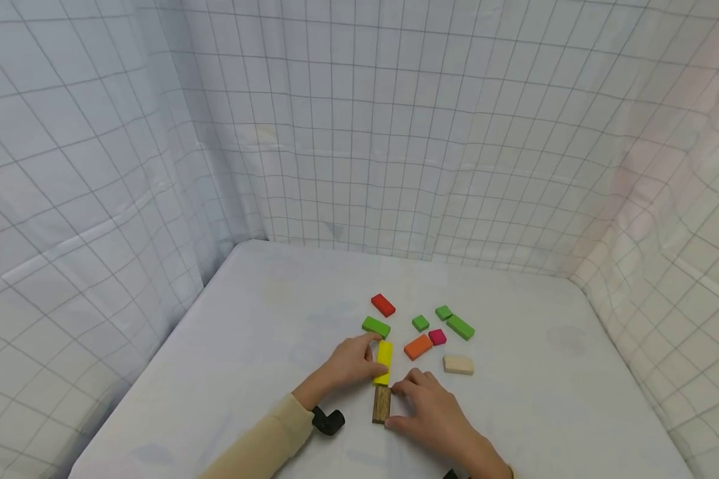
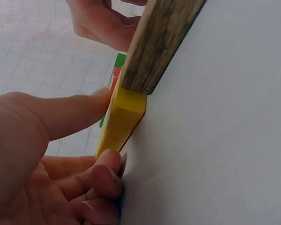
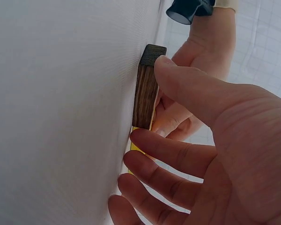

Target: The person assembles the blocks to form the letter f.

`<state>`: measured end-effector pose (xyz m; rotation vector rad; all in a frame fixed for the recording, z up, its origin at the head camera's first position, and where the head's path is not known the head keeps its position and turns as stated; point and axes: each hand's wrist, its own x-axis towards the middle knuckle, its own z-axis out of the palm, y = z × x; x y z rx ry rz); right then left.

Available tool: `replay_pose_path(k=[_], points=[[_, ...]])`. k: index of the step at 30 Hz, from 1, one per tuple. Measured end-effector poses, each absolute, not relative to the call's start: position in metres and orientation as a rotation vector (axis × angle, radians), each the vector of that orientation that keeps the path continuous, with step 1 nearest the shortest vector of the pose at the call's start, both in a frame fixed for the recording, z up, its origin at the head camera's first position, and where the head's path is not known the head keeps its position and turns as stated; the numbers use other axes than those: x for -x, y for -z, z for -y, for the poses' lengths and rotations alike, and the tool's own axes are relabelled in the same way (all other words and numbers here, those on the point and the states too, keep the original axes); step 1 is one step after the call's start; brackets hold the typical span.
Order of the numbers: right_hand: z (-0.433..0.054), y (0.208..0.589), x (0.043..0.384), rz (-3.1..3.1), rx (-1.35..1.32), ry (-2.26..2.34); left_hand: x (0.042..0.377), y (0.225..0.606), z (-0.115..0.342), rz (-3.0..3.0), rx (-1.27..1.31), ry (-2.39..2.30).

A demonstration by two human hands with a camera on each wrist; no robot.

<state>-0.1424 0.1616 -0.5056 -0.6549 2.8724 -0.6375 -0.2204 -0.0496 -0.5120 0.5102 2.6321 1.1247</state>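
Note:
A yellow block point(image 1: 385, 356) and a dark brown wooden block point(image 1: 381, 406) lie end to end on the white table, their ends meeting in the left wrist view. My left hand point(image 1: 349, 362) holds the yellow block from the left, thumb by its near end and fingers at the far end. From the right, my right hand point(image 1: 429, 406) grips the brown block point(image 3: 145, 93) lengthwise. Its thumb is on the near end and its index finger by the joint with the yellow block, while the other fingers spread loosely beyond.
Beyond the hands lie a green block point(image 1: 376, 326), a red block point(image 1: 383, 305), an orange block point(image 1: 418, 347), a magenta piece point(image 1: 437, 337), small green pieces point(image 1: 421, 322), a longer green block point(image 1: 460, 326) and a pale wooden block point(image 1: 458, 364). Gridded white curtains point(image 1: 359, 133) surround the table.

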Motion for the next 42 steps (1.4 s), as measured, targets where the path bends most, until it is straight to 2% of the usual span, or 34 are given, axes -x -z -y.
replay_pose_path(k=[12,42], points=[[-0.162,0.506,0.144,-2.852,0.64,0.624,0.222,0.505,0.06,-2.504,-0.645,-1.023],[-0.161,0.504,0.145,-2.848,0.683,0.608,0.227,0.516,0.065,-2.524,-0.603,-1.031]])
